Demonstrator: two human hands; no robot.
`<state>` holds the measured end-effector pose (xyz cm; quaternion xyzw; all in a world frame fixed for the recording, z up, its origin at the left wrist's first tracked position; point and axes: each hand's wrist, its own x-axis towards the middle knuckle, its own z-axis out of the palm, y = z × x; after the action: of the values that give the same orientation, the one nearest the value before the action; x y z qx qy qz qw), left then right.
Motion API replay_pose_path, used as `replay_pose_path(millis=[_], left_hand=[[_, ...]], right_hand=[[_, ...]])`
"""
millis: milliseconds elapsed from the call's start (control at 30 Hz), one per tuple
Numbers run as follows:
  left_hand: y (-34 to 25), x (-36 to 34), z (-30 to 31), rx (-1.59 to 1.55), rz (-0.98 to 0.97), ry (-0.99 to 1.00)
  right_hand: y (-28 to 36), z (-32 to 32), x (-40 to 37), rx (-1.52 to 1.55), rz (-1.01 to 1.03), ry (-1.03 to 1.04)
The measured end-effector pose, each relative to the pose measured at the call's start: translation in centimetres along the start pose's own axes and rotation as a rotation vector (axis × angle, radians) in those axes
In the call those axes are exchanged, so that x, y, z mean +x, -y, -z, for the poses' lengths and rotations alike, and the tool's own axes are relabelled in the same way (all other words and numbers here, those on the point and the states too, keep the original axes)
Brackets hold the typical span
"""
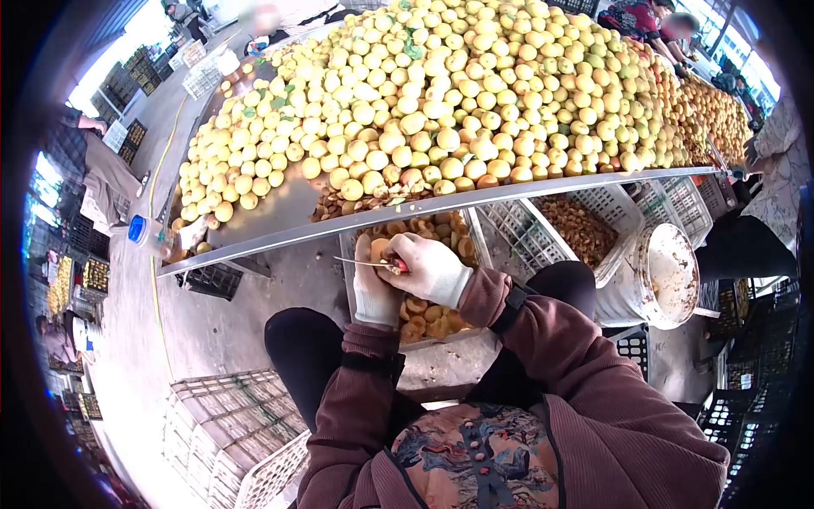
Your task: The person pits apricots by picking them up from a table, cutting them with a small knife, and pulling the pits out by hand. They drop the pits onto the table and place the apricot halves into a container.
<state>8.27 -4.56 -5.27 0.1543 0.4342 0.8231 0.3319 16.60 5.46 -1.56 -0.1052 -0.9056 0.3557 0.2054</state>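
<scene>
Near the centre of the frame, the left hand in a white knitted glove (376, 293) has its fingers wrapped around a round yellow-orange fruit (379, 249), which shows at the top of the grip. Just to its right, the right hand in a white knitted glove (431, 267) has its fingers clenched on a small knife with a red handle and thin metal blade (373, 264). The blade points towards the left of the frame and crosses in front of the left glove, just below the fruit; whether its edge touches the fruit I cannot tell.

Beneath both hands lies a pale rectangular plastic crate (480, 240) holding orange halved fruit (428, 321). Across the upper half of the frame, a grey metal bench with a raised edge (284, 204) carries a large pile of whole yellow fruit (424, 102), with a low heap of brown scraps (352, 206) at its front edge. Right of centre stand a white plastic crate of brown pieces (623, 212) and a stained white bucket (615, 301)
</scene>
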Motion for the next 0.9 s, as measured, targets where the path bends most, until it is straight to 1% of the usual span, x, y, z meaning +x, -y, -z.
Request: replay_pose_path(millis=[33, 67, 133, 167, 200, 233, 267, 300, 333, 367, 400, 433, 467, 500, 533, 600, 667, 700, 733, 767, 800, 833, 867, 900], left_hand=[[-0.1, 0.0, -0.5, -0.1, 0.069, -0.039], [-0.2, 0.0, -0.7, -0.196, 0.139, -0.081], [-1.0, 1.0, 1.4, -0.417, 0.319, 0.39], [-0.2, 0.8, 1.3, -0.127, 0.371, 0.016], [1.1, 0.8, 1.5, 0.143, 0.281, -0.056], [1.7, 0.7, 1.6, 0.209, 0.368, -0.066], [2.2, 0.7, 1.7, 0.277, 0.454, -0.076], [3.1, 0.9, 2.2, 0.575, 0.472, -0.065], [4.5, 1.2, 2.7, 0.943, -0.063, 0.044], [4.9, 1.6, 4.0, 1.014, -0.086, 0.026], [1.7, 1.5, 1.7, 1.084, -0.108, 0.01], [-0.8, 2.1, 0.2, 1.15, -0.201, -0.028], [-2.5, 3.4, -0.6, 1.21, -0.296, -0.068], [-3.2, 5.3, -0.1, 1.291, -0.421, -0.137], [-3.2, 8.0, 1.6, 1.401, -0.601, -0.141], [-5.0, 10.7, 1.2, 1.794, -0.448, -0.214], [-5.3, 13.2, 1.2, 1.925, -0.208, -0.14], [-5.2, 14.1, 1.4, 1.963, -0.157, -0.074], [-5.1, 14.7, 1.8, 1.966, -0.165, -0.064], [-5.0, 15.2, 2.2, 1.956, -0.165, -0.02], [-4.9, 15.5, 2.0, 1.944, -0.169, 0.024], [-4.7, 15.4, 2.2, 1.732, -0.275, -0.006], [-4.5, 15.1, 2.4, 1.497, -0.351, 0.028], [-4.4, 14.2, 1.8, 1.281, -0.41, 0.091]], right_hand=[[-0.2, -0.1, -0.1, 0.01, 0.041, -0.033], [-0.4, 0.2, -0.4, 0.009, 0.04, -0.036], [0.8, 2.1, -0.1, 0.596, -0.377, -0.027], [-1.4, 1.4, 0.9, 0.264, -0.221, -0.264], [-1.8, 2.8, 2.2, 0.291, -0.203, -0.345], [-2.1, 4.5, 3.3, 0.327, -0.194, -0.379], [-2.5, 5.5, 4.1, 0.292, -0.194, -0.515], [-4.8, 6.2, 4.9, 0.285, -0.238, -0.553], [-5.5, 7.1, 4.8, 0.3, -0.241, -0.636], [-6.2, 7.6, 4.8, 0.512, -0.329, -0.685], [-6.7, 7.8, 4.8, 0.726, -0.417, -0.73], [-6.2, 7.9, 4.5, 0.735, -0.419, -0.741], [-5.0, 8.3, 3.8, 0.833, -0.494, -0.655], [-4.1, 8.5, 3.1, 0.928, -0.566, -0.564], [-3.5, 8.1, 2.7, 0.94, -0.555, -0.486], [-2.7, 7.2, 2.0, 0.955, -0.618, -0.343], [-2.8, 5.7, 1.6, 0.922, -0.555, -0.329], [-2.5, 5.4, 1.3, 0.906, -0.538, -0.312], [-2.1, 5.1, 1.2, 0.911, -0.507, -0.304], [-1.7, 5.3, 0.8, 0.971, -0.547, -0.234], [-1.0, 5.9, 0.6, 1.028, -0.583, -0.164], [-1.0, 5.6, 0.8, 1.029, -0.557, -0.167], [-2.2, 4.6, 0.8, 1.077, -0.42, -0.173], [-2.3, 4.1, 0.9, 0.99, -0.353, -0.218]])
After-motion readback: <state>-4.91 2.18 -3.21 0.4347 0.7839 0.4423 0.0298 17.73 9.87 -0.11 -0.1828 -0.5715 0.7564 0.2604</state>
